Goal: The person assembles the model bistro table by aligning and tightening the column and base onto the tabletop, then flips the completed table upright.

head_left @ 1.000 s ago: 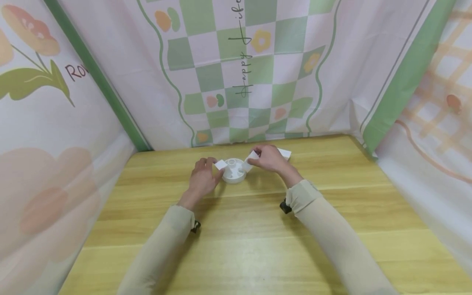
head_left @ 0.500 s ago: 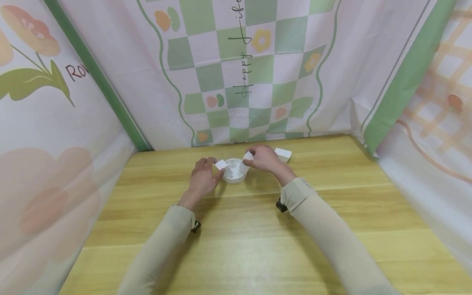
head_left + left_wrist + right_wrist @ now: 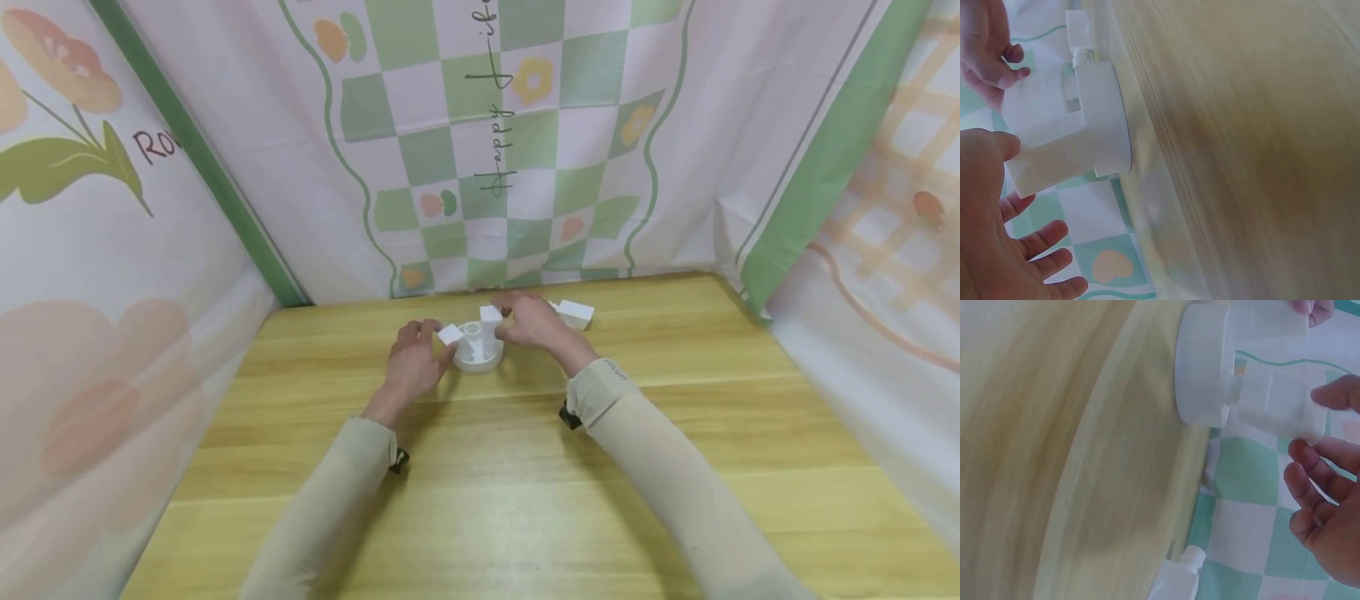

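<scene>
A round white base [image 3: 478, 365] with raised rings on top stands near the table's far edge. My left hand [image 3: 411, 358] pinches the outer end of a white square-sided piece [image 3: 1054, 165] between thumb and index finger, its other fingers spread. That piece stands upright at the base's left side. At the right side, my right hand [image 3: 531, 322] holds a similar white piece [image 3: 1275, 400] by its upper end, thumb on one face and index finger at a corner. In the right wrist view its narrow neck points at the base; whether it is seated there cannot be told.
Another white block-like piece with a narrow rounded neck [image 3: 576, 314] lies on the wooden table [image 3: 495, 500] beyond my right hand. Patterned curtains [image 3: 525, 167] hang behind the table and at both sides.
My right hand has moved left with its white piece, which now stands more upright over the base. The piece lying at the right shows more fully. My left hand has stayed in place.
</scene>
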The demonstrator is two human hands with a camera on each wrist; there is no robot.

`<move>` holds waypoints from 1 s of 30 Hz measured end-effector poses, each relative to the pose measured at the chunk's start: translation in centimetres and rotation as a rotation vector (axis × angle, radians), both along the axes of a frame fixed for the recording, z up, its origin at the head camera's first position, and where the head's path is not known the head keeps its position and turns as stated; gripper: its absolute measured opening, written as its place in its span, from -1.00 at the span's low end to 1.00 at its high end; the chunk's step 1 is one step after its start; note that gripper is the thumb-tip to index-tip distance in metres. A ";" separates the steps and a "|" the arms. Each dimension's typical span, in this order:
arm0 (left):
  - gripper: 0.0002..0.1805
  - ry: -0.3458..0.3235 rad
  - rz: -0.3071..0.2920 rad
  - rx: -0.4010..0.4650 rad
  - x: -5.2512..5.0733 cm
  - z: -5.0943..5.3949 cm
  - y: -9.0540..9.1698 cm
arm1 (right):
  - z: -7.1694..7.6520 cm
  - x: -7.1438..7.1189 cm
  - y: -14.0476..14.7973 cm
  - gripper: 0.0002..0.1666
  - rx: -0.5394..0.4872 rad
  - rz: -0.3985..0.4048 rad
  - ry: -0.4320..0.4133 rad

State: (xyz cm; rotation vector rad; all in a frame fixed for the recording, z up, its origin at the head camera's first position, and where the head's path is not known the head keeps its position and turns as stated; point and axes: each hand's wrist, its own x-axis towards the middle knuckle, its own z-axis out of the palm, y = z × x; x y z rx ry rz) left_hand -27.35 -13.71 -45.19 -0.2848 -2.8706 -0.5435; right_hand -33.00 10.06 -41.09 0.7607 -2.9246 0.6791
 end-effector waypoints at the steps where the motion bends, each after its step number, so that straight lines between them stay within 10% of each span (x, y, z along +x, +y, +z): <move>1: -0.40 -0.003 0.001 0.003 0.0 0.0 0.0 | -0.1 0.0 0.0 -0.33 0.004 -0.001 0.000; 30: -0.41 -0.021 0.018 0.012 0.1 0.2 0.0 | -1.1 0.0 0.3 -0.47 -0.013 0.011 0.035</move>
